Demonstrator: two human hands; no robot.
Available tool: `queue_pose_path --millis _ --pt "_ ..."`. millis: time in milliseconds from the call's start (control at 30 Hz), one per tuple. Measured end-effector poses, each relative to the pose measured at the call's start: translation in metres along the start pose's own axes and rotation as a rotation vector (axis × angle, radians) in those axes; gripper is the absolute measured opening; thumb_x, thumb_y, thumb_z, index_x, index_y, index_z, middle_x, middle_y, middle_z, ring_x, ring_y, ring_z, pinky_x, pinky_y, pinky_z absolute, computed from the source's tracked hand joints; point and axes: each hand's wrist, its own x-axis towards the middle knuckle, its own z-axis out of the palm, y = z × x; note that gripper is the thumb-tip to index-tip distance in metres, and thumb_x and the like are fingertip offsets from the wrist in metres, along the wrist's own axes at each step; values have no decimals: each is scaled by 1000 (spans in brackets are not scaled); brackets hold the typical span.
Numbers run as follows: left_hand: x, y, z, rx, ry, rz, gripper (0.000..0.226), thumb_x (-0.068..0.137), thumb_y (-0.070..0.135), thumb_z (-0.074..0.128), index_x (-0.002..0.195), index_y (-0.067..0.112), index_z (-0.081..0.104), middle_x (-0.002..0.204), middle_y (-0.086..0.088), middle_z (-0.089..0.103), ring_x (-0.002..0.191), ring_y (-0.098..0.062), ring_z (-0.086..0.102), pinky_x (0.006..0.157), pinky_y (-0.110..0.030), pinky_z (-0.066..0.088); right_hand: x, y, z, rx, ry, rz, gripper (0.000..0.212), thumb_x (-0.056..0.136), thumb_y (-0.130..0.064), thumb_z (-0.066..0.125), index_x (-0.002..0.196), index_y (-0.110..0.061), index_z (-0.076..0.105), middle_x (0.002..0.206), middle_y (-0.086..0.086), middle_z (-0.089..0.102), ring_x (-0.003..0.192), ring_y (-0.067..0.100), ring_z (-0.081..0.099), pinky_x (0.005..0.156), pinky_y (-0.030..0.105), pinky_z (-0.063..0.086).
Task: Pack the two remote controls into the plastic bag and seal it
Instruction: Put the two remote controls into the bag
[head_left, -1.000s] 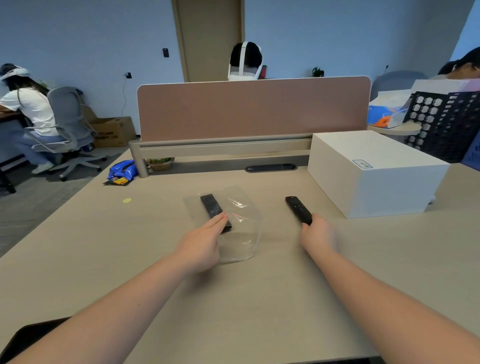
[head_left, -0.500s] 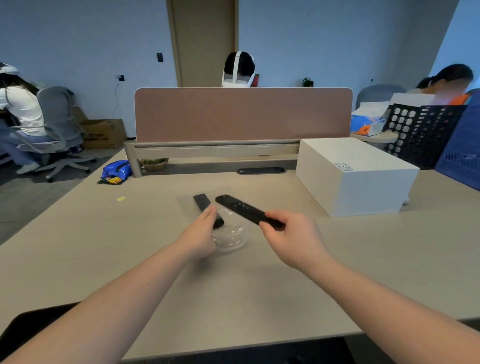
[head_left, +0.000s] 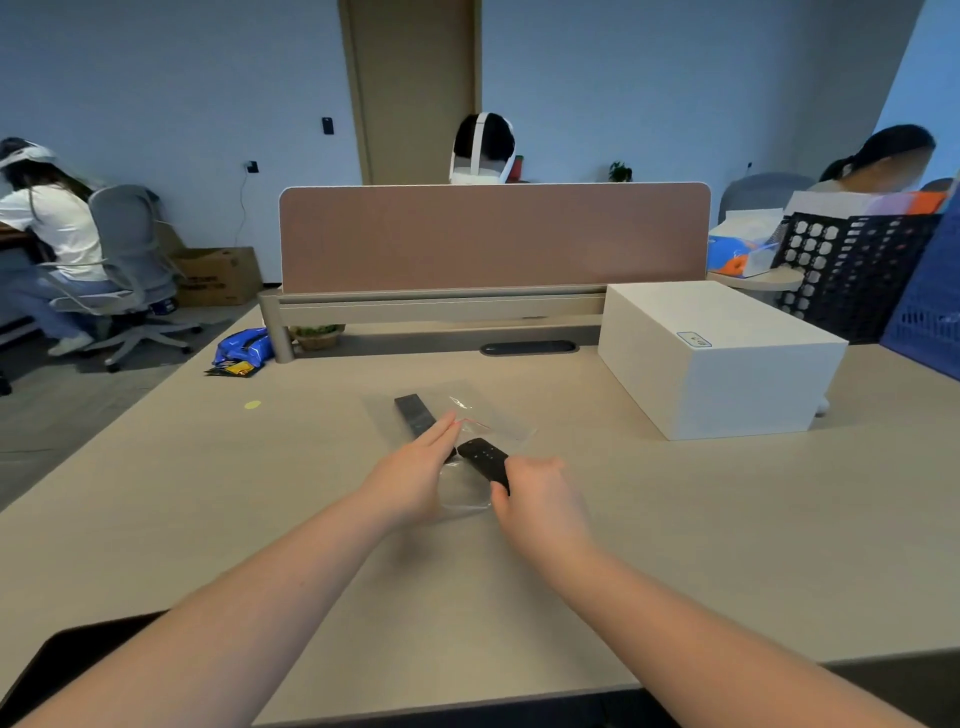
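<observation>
A clear plastic bag with a red seal line lies flat on the desk's middle. One black remote lies within the bag's outline at its left; I cannot tell whether it is inside or underneath. My left hand rests on the bag's near edge with fingers stretched forward, pinning or pinching the film beside that remote. My right hand grips the near end of the second black remote, whose far end points at the bag just right of my left fingertips.
A white box stands to the right. A pink divider closes the desk's far side, with a blue snack packet at its left foot. Black and blue crates stand far right. People sit beyond the desk.
My right hand picked the second remote off the desk, swung it left and brought it down to the bag beside my left fingers. My left hand stayed on the bag.
</observation>
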Motion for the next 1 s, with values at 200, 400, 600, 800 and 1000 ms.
queue_pose_path --millis 200,400,600,800,1000 --pt "0 -11 6 50 25 -16 82 82 0 41 148 28 3 158 17 -3 129 -21 46 84 -34 47 23 0 30 -25 -41 1 20 96 -24 48 108 -8 50 107 15 65 105 32 53 78 39 47" --pt "2 -22 11 29 27 -19 81 80 -1 40 148 27 5 158 19 -3 128 -22 46 90 -35 48 38 -4 39 -55 -104 -32 23 95 -26 51 109 -8 51 114 13 59 109 32 52 81 40 47" --pt "3 -24 15 11 41 -11 82 80 -2 38 148 30 6 157 22 -2 132 -19 41 91 -31 45 38 1 44 -133 -133 -27 25 96 -28 49 113 -9 51 118 12 51 111 31 49 81 39 46" --pt "0 -23 14 54 53 47 81 79 -2 37 147 35 11 155 28 2 128 -17 45 81 -26 42 35 -3 47 -283 -160 -79 27 90 1 45 115 -7 49 113 15 62 109 32 54 85 38 49" --pt "-1 -25 10 49 51 85 80 80 -3 36 146 36 13 154 29 2 129 -16 45 84 -30 47 53 0 47 -320 -238 -102 18 94 -5 45 110 -6 53 107 15 68 100 35 65 78 38 52"
